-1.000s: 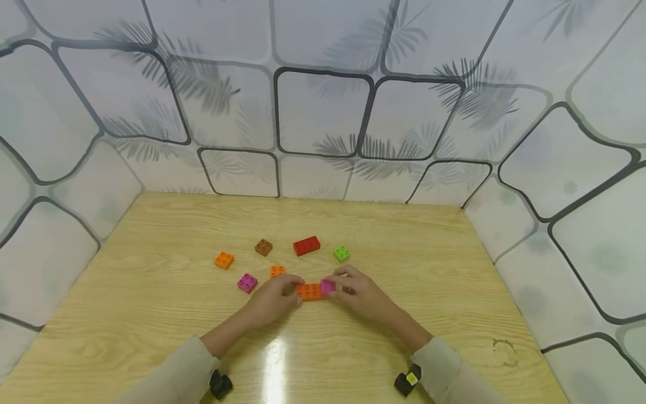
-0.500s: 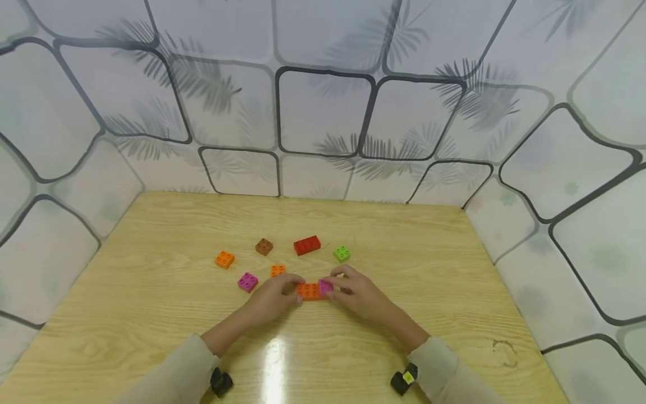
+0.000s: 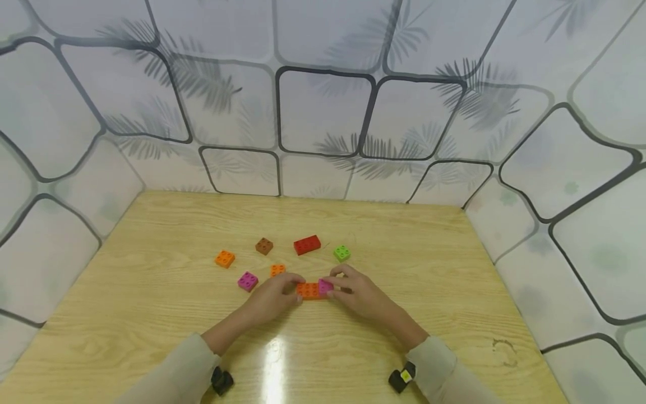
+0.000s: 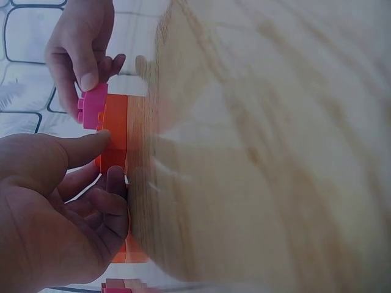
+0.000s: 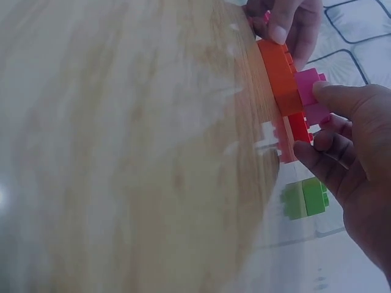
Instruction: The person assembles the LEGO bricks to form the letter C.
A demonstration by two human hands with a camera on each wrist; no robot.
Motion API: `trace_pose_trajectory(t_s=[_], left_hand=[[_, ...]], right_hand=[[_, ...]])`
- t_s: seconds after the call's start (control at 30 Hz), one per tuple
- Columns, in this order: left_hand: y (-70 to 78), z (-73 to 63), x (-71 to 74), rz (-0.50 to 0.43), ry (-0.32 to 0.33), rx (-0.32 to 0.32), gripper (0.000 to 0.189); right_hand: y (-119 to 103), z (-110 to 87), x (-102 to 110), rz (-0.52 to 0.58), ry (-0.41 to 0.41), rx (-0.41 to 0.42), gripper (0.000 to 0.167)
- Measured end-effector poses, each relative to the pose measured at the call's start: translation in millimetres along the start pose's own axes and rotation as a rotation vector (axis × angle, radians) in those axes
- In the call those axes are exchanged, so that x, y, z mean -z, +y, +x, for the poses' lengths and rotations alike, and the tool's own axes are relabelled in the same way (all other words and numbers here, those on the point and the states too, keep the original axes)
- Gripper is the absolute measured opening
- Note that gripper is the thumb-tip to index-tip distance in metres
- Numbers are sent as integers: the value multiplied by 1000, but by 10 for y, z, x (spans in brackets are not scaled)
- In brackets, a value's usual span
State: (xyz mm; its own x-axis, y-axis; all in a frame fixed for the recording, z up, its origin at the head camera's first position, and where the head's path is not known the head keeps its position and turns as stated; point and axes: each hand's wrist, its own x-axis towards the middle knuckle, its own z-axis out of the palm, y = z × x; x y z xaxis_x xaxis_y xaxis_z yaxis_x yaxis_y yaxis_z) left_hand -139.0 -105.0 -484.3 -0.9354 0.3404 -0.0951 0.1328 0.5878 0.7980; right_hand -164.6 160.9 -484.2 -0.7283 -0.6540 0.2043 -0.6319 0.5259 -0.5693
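A long orange toy brick (image 3: 308,290) lies on the table between the two hands. My left hand (image 3: 275,296) pinches its left end between thumb and fingers. On top of its right end sits a square pink brick (image 3: 324,287), which my right hand (image 3: 360,293) pinches between thumb and finger. The left wrist view shows the pink brick (image 4: 94,106) at the upper end of the orange brick (image 4: 114,134). In the right wrist view the pink brick (image 5: 311,94) is against the orange brick's studded side; whether it is fully pressed down I cannot tell.
Behind the hands lie a red brick (image 3: 307,245), a green brick (image 3: 341,253) and a brown brick (image 3: 264,246). To the left are an orange square brick (image 3: 224,258) and another pink brick (image 3: 248,281). One more orange brick (image 3: 277,270) sits just behind the left hand.
The right hand and its pink brick have shifted slightly left over the orange brick's right end, then stayed nearly still. The left hand keeps its place.
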Motion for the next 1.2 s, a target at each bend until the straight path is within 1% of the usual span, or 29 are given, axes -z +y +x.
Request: trace_pose_trajectory(t_s=[0.1,0.17,0.27,0.37,0.47,0.67,0.87,1.0,1.2], left_hand=[[3,1,0,1,0,3,33],[8,-1,3,2,2,6,33],[18,-6,4,0,0,13,34],[32,-11,5,-7,-3,17,34],[38,-8,3,-11,-2,22,34],[40,-9,11,-9,-7,21,33],[41,-10,29,-21,-14,5,36],[58,-31,79,-34,1,13,38],[60,-87,201,-62,45,46,37]], right_hand=[[1,5,-6,3,0,-8,36],[1,10,-12,21,-5,-31,35],[13,14,-30,60,-16,-97,34],[28,12,-46,104,-15,-170,36],[44,13,-63,150,-12,-216,40],[67,28,-94,230,-14,-232,43],[88,32,-113,243,-4,-241,40],[90,30,-115,254,-2,-241,40],[92,30,-117,260,-8,-245,38]])
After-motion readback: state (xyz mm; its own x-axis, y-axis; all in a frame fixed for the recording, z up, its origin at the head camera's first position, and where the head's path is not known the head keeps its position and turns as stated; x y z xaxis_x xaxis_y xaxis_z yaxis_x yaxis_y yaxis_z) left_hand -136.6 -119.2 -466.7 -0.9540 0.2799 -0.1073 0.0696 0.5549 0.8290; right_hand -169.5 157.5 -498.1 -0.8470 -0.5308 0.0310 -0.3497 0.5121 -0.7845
